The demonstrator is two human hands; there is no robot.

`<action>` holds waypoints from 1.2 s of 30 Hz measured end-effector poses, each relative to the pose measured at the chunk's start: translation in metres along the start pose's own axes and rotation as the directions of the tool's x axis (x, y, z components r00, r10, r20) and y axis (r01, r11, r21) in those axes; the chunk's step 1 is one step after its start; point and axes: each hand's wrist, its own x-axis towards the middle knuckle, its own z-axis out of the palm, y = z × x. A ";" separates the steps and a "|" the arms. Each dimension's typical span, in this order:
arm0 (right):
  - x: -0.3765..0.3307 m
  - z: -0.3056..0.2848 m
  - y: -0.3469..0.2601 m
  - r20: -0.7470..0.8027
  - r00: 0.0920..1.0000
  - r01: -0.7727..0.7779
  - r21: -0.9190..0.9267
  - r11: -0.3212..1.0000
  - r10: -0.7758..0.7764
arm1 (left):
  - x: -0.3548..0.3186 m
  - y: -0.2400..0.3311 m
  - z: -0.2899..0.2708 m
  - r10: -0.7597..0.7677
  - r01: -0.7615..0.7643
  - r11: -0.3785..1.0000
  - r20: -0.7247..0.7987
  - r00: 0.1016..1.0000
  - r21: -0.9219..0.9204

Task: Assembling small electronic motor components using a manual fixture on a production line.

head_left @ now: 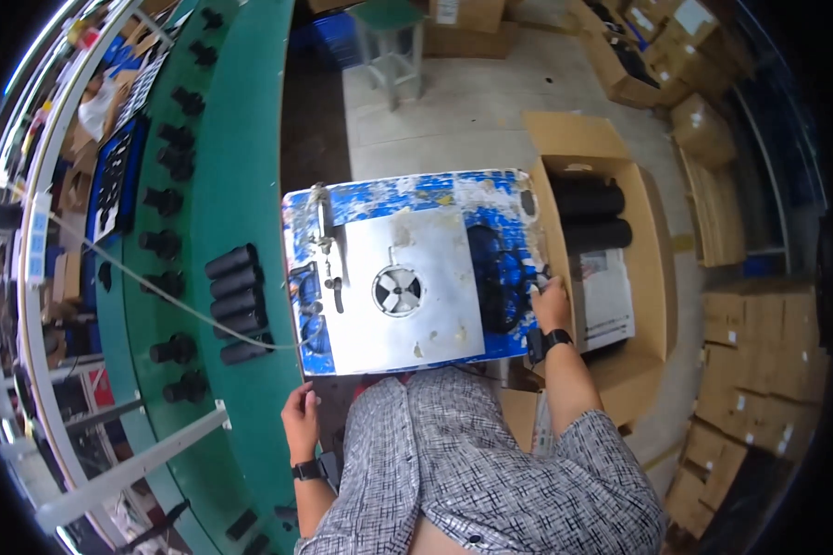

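Note:
A worn blue-and-white board (416, 190) stands in front of me, bearing a square silver metal plate (407, 250). A round opening (399, 290) with fan-like metal blades sits in the plate's middle. Beside the plate's left edge is a metal clamp-like fitting (322, 222). My right hand (553, 307) is closed at the board's right edge, around a small dark-and-grey piece too unclear to name. Coiled black cables (498, 277) lie between it and the plate. My left hand (301, 421) hangs below the board's near left corner, loosely bent, thumb apart, holding nothing visible.
At left runs a green bench (236, 148) with black cylinders (237, 287) and a row of black fittings (162, 245). An open cardboard box (652, 305) with black cylinders (590, 199) stands at right. Stacked cartons (750, 342) and a stool (389, 42) stand farther off.

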 end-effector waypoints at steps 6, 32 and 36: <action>0.014 0.009 -0.006 0.029 0.999 -0.036 -0.071 0.997 0.038 | -0.017 0.017 0.006 0.010 -0.013 0.996 0.033 0.999 0.086; -0.185 -0.099 -0.157 0.290 0.608 0.090 0.900 0.427 -0.739 | 0.043 0.178 0.063 0.247 0.324 0.814 0.791 0.560 -0.483; -0.207 -0.101 -0.169 0.515 0.490 -0.319 0.857 0.405 -0.703 | 0.036 0.145 0.094 0.297 0.406 0.610 0.671 0.679 -0.681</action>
